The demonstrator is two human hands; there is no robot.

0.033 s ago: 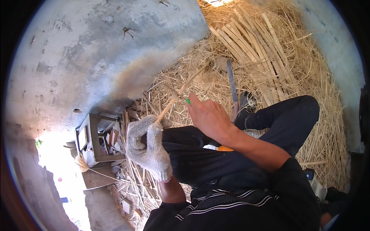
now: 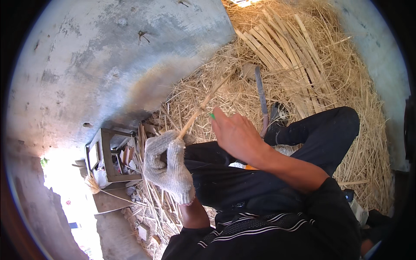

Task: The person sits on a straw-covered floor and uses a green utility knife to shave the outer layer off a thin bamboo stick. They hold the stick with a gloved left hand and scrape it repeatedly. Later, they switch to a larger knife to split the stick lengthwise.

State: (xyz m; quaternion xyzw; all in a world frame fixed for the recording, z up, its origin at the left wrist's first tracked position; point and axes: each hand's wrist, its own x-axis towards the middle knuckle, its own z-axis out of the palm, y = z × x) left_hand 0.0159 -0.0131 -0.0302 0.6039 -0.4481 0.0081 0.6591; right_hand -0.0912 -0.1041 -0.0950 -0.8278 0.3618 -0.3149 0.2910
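Observation:
My left hand (image 2: 170, 162), in a pale knitted glove, is closed around the lower end of a thin bamboo strip (image 2: 193, 118). The strip slants up and to the right, away from the glove. Beside it on the right is my bare right hand (image 2: 238, 134), fingers curled on a small green-handled knife (image 2: 212, 116). Only a bit of green shows past the fingers; the blade cannot be made out now. Below both hands lie my legs in dark trousers (image 2: 247, 186).
Straw (image 2: 208, 82) covers the floor, with a bundle of split bamboo strips (image 2: 286, 47) on top. A long-bladed knife (image 2: 261, 91) lies by my foot. On the left stands a wooden frame (image 2: 106, 151) holding scraps, near a worn wall (image 2: 86, 65).
Earlier a thin blade crossed the strip; it no longer shows there. My right hand has shifted very slightly, and the strip stays in my left hand.

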